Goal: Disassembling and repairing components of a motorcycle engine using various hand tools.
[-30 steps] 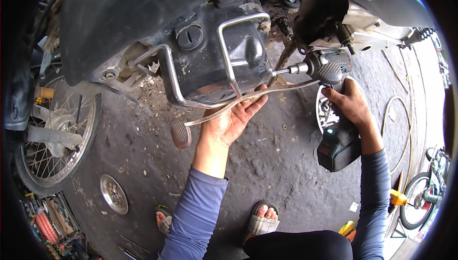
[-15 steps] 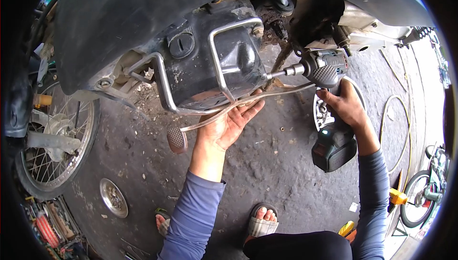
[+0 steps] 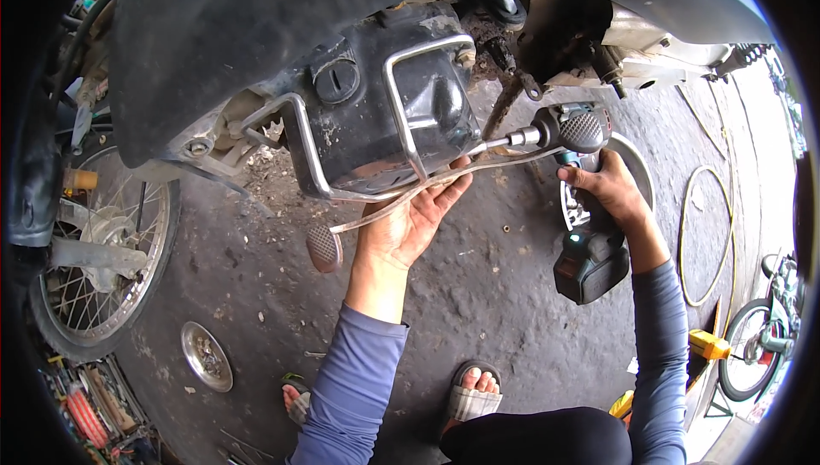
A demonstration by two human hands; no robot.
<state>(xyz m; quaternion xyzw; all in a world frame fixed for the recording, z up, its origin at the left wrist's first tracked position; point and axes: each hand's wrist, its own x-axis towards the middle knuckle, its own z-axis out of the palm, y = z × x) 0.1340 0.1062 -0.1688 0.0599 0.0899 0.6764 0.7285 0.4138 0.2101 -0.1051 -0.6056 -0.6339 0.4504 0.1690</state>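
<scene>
A black engine cover [image 3: 367,128] hangs under the motorcycle, with a bent chrome guard bar [image 3: 400,111] around it. My left hand [image 3: 400,230] is palm up beneath its lower edge, fingers stretched out against the underside; some fingertips are hidden. A long shift lever [image 3: 401,198] with a ribbed pedal at each end crosses over that hand. My right hand [image 3: 615,187] grips a cordless driver [image 3: 589,269] by its handle. Its socket bit [image 3: 523,136] points left, the tip at the cover's lower right edge. The lever's rear pedal hides part of the driver's body.
A spoked wheel [image 3: 102,273] stands at left, above a tray of tools [image 3: 94,405]. On the floor lie a round metal dish [image 3: 206,356] and a looped hose [image 3: 686,251]. A silver round part [image 3: 641,166] sits behind the driver. Another motorcycle [image 3: 756,341] is at far right.
The driver and my right hand have shifted slightly left. The engine cover and my left hand appear slightly further right in the picture. My left hand stays under the cover.
</scene>
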